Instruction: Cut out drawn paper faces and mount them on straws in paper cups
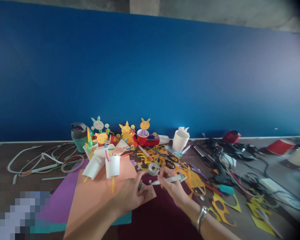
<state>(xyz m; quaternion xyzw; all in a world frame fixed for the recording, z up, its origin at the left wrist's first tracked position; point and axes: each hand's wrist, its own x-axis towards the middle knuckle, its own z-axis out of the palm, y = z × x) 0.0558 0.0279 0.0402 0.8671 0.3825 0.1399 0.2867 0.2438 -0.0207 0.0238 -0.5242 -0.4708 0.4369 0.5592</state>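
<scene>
My left hand (136, 193) is closed on a small peach paper cutout (150, 194) with drawn lines on it. Something teal shows between its thumb and fingers, too small to make out. Just to the right, my right hand (171, 188) grips a white marker (173, 179), its narrow end pointing left toward the cutout. Whether the tip touches the paper I cannot tell. A roll of clear tape (153, 168) lies right beyond both hands, with black-handled scissors (171, 162) behind it. Under the hands is a dark maroon sheet (152, 220).
Peach paper (100, 196) and purple paper (61, 203) lie at left. White paper cups (112, 167) with straws rest on the peach sheet; paper animal figures (145, 124) stand behind. Yellow scraps (195, 181), cables (230, 176) and a power strip (277, 190) cover the right. A white cup (181, 141) stands near the wall.
</scene>
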